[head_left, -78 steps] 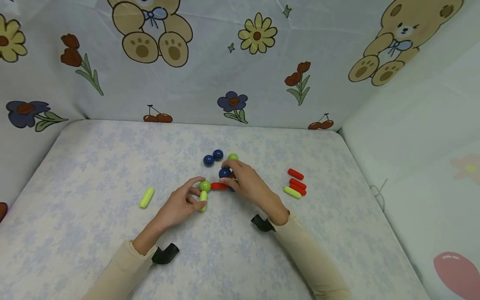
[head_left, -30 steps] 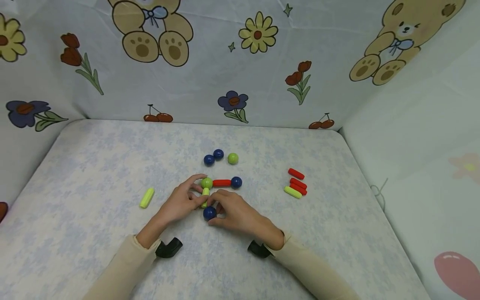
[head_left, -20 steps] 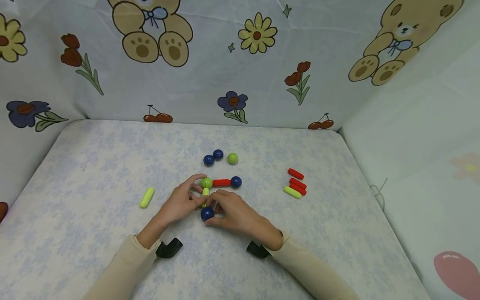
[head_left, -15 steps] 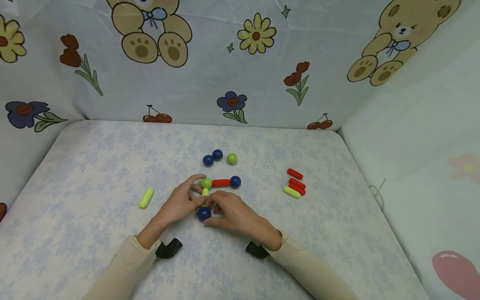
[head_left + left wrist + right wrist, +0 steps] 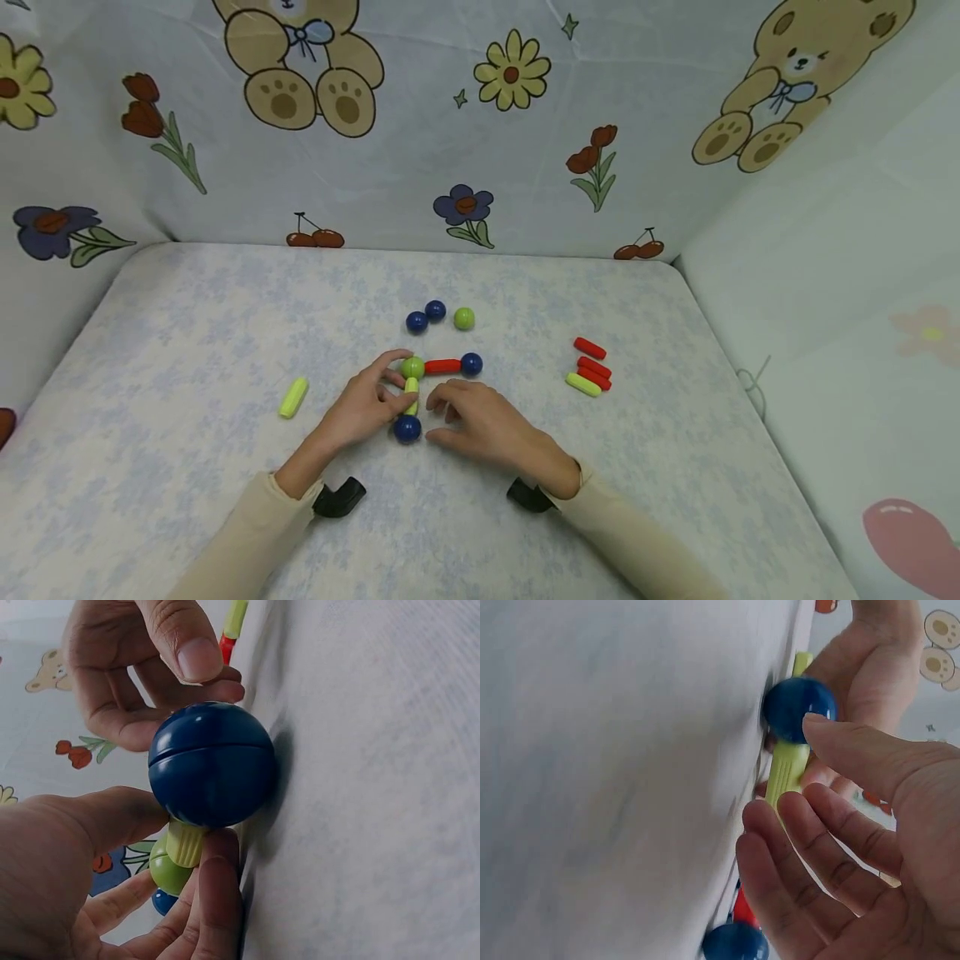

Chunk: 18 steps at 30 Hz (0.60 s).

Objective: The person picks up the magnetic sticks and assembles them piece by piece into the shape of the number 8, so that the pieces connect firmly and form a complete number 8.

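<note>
My left hand (image 5: 362, 414) pinches a yellow-green rod (image 5: 412, 397) of a small ball-and-rod toy lying on the table. A green ball (image 5: 412, 367) joins the far end of that rod, and a blue ball (image 5: 407, 429) sits against its near end. From the green ball a red rod (image 5: 442, 366) runs right to another blue ball (image 5: 471, 364). My right hand (image 5: 491, 427) is just right of the near blue ball, fingers loosely bent, a gap between them and the ball, holding nothing. In the left wrist view, the near blue ball (image 5: 212, 765) partly hides the yellow-green rod (image 5: 184, 844).
Two loose blue balls (image 5: 426, 317) and a green ball (image 5: 464, 318) lie behind the toy. A yellow-green rod (image 5: 293, 397) lies to the left. Red rods (image 5: 591, 347) and one more yellow-green rod (image 5: 583, 384) are grouped on the right. A patterned cloth (image 5: 420, 150) hangs behind the table.
My right hand brought a blue ball from the red rod's right end to the yellow-green rod's near end, then let go and drew back right. My left hand stays at the rod.
</note>
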Available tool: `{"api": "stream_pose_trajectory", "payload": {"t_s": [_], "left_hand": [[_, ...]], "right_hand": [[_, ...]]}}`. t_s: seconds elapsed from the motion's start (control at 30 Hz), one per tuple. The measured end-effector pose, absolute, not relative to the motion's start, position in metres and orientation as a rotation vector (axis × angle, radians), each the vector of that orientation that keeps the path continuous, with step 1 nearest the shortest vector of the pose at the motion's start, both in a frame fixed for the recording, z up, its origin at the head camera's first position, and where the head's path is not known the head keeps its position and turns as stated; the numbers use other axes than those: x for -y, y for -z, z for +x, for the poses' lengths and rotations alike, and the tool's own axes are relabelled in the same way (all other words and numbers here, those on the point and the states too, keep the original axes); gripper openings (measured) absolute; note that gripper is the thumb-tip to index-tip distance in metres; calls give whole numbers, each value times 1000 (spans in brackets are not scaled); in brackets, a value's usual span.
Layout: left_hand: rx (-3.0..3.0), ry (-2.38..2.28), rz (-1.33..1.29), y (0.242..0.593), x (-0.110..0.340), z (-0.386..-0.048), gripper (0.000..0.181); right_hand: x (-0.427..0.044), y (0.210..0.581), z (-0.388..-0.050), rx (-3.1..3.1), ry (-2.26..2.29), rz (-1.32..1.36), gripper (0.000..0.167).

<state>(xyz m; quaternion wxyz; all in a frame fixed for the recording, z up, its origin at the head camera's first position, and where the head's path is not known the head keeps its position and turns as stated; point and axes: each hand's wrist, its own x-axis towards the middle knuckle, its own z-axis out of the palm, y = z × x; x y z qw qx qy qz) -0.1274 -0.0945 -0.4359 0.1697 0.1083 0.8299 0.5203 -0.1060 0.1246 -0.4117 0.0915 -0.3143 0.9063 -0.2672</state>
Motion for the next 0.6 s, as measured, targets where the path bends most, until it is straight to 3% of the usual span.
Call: {"api": "stream_pose_trajectory", "payload": {"t_s": [0.6], "left_hand": [[-2348, -1473, 293, 437, 94, -128, 60]], "right_hand": [[-204, 408, -122, -2857, 797, -688, 31]]}}
